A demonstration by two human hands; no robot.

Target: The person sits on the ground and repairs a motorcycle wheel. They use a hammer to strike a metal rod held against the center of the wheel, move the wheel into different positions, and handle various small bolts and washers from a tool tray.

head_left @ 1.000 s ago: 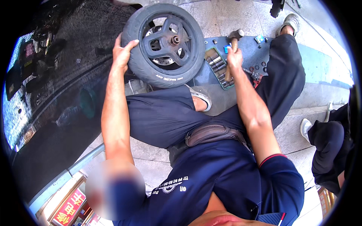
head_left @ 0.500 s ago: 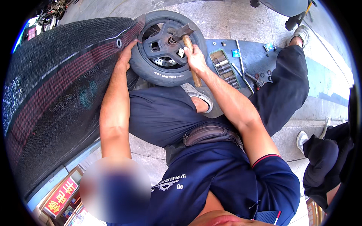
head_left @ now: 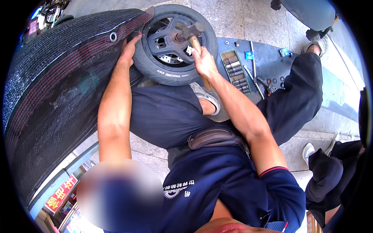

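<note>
A scooter wheel (head_left: 168,73) with a black tyre, dark spoked rim and brake disc lies tilted by my left knee. My left hand (head_left: 129,51) grips its left edge, beside the hanging dark mesh cover (head_left: 74,54); some of its fingertips are hidden. In my right hand (head_left: 205,64) is a hammer (head_left: 193,30), held by its wooden handle. The steel head is over the wheel's hub (head_left: 179,37); I cannot tell whether they touch. Part of the handle is hidden by my hand and forearm.
Right of the wheel, a dark mat (head_left: 268,58) bears a socket set (head_left: 235,72) in a green case, metal bars (head_left: 253,79), small blue packets (head_left: 249,55) and several black rings (head_left: 275,80). A rounded grey object (head_left: 311,13) stands at the far right. Another person's legs (head_left: 326,171) are at the right.
The whole view has shifted slightly. The hammer stays over the hub, its handle's lower end now more hidden behind my right hand and forearm. My left hand stays at the wheel's left edge.
</note>
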